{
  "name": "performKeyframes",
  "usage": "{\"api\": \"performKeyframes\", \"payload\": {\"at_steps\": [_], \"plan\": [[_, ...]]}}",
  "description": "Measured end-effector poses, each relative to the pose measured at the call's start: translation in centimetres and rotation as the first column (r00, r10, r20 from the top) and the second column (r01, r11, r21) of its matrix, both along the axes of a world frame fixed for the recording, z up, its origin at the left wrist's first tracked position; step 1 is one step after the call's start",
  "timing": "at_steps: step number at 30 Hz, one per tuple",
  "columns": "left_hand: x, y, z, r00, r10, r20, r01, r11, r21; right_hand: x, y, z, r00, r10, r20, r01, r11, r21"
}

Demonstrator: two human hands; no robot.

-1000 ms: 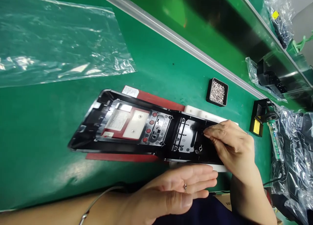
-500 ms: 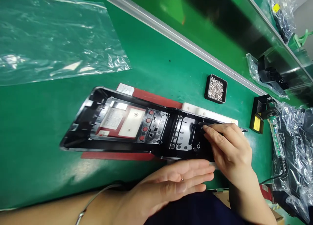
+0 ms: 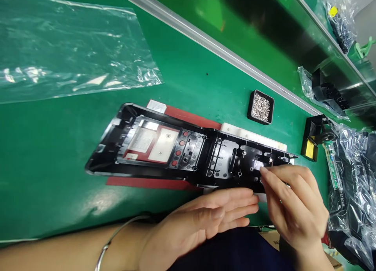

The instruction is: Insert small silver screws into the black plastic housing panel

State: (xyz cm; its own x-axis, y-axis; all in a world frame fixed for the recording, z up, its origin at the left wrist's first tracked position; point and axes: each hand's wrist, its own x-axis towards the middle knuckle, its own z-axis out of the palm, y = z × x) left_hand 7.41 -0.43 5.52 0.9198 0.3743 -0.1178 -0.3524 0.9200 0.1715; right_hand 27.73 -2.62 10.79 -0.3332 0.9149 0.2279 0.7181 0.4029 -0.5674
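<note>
A long black plastic housing (image 3: 202,177) lies with its inner side up on a red and white fixture (image 3: 188,117); its left part has a rectangular window. My left hand (image 3: 205,220) is palm up below the housing's near edge, fingers stretched out; the small metal piece seen in it before does not show clearly now. Over the right part of the housing is my right hand (image 3: 293,200), thumb and forefinger pinched together near a pale label; anything between the fingertips is too small to make out. Screw posts stand inside the housing.
A small black tray (image 3: 261,107) of tiny metal parts sits behind the housing. A clear plastic bag (image 3: 88,51) lies at the back left. On the right are a black box with a yellow label (image 3: 310,147), an electric screwdriver (image 3: 331,165) and bagged black parts (image 3: 355,184).
My right hand has moved right and toward me, uncovering more posts and the pale label. The housing appears slightly further right. My left hand stays open in nearly the same place.
</note>
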Motion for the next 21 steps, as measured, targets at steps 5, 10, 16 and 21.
{"api": "performKeyframes", "payload": {"at_steps": [5, 10, 16, 21], "plan": [[0.1, 0.2, 0.9, 0.996, 0.049, 0.072, -0.048, 0.999, -0.021, -1.1, -2.2, 0.9, 0.979, 0.100, -0.177, -0.125, 0.982, -0.138], [0.2, 0.2, 1.3, 0.994, 0.057, 0.093, -0.060, 0.997, 0.038, -2.9, -2.1, 0.4, 0.959, 0.176, -0.220, -0.216, 0.961, -0.173], [0.0, 0.2, 1.0, 0.998, 0.023, 0.066, -0.028, 0.996, 0.082, -4.3, -0.7, 1.1, 0.972, 0.196, -0.131, -0.218, 0.958, -0.187], [-0.2, 0.5, 1.5, 0.995, -0.061, 0.075, 0.049, 0.988, 0.147, -4.3, -0.5, 1.8, 0.978, 0.210, 0.009, -0.205, 0.960, -0.189]]}}
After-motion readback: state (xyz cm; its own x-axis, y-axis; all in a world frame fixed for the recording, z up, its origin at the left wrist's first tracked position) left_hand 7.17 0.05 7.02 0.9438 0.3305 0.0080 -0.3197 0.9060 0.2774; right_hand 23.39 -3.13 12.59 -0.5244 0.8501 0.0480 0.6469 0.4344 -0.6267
